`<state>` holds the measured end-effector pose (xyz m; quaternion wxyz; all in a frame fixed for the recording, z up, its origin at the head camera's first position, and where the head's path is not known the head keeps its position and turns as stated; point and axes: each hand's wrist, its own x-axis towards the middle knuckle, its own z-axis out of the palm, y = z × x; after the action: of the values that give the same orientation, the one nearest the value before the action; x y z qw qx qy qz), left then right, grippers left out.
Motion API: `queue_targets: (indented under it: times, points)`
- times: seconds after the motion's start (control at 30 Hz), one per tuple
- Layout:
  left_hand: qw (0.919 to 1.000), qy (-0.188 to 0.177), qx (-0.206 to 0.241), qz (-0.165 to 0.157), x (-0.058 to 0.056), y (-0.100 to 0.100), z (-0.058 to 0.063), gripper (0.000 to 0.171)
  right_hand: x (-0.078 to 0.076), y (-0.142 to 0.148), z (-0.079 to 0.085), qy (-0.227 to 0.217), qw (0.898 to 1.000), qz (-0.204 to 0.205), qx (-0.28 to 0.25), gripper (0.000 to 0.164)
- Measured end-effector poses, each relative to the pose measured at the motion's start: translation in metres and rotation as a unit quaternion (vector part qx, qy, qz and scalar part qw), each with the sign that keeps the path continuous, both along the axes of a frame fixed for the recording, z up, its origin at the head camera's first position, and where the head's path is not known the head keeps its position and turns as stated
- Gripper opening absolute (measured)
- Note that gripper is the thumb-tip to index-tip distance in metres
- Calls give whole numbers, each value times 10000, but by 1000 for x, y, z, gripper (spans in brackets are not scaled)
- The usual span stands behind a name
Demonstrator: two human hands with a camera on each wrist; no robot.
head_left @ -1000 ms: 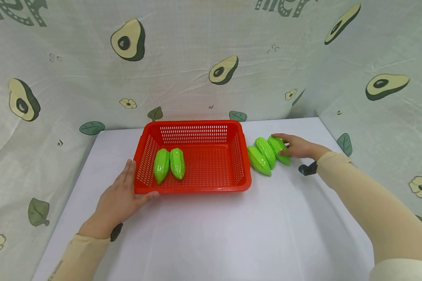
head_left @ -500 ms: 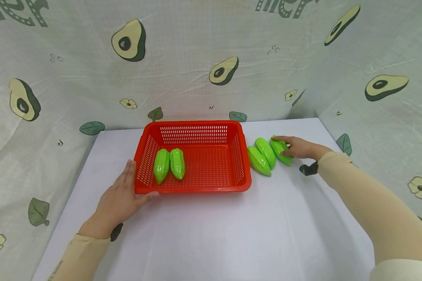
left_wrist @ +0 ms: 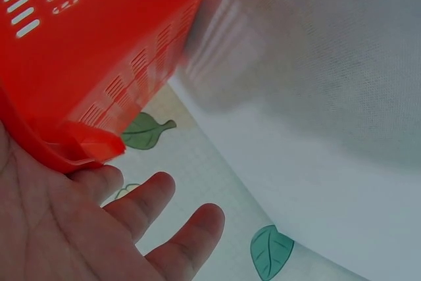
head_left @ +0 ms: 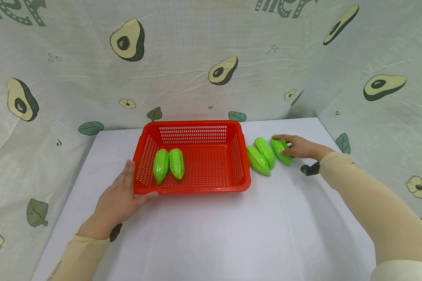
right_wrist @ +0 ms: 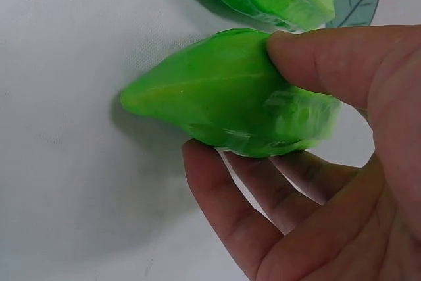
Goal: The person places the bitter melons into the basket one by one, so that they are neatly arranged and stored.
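Observation:
My right hand point(head_left: 299, 146) pinches a green star fruit point(right_wrist: 210, 90) between thumb and fingertips, its pointed end toward me. The fruit's shadow falls on the table beside it in the right wrist view. To its left lie two more green star fruits point(head_left: 265, 152), side by side next to the basket. The red slotted basket point(head_left: 197, 190) holds a pair of star fruits point(head_left: 177, 164) in its left part. At the basket's front left corner rests my left hand point(head_left: 117, 203), fingers extended along the side and thumb by the front rim. In the left wrist view, the palm point(left_wrist: 39, 222) meets the rim.
A white-covered table point(head_left: 211, 234) carries everything. Behind it and at both sides hangs a pale cloth point(head_left: 183, 47) printed with avocados, leaves and flowers. The basket stands near the table's back edge, and the right-hand fruits lie between it and my right arm point(head_left: 358, 195).
My right hand has shifted the star fruit it holds slightly to the right, widening the gap to the neighbouring fruit. The left hand and basket have stayed put.

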<state>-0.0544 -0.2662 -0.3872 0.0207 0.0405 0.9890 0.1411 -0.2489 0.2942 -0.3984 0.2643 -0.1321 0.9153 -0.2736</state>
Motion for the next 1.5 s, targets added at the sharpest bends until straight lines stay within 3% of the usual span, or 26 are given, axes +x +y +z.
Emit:
queue_targets:
  times: [1.07,1.5]
  points:
    - [9999,71,-76,-28,1,0,4,125,4,14,16,173,9979,-202,-586,77]
    - [9999,113,-93,-71,1,0,1,124,8,8,37,487,9960,-234,-707,77]
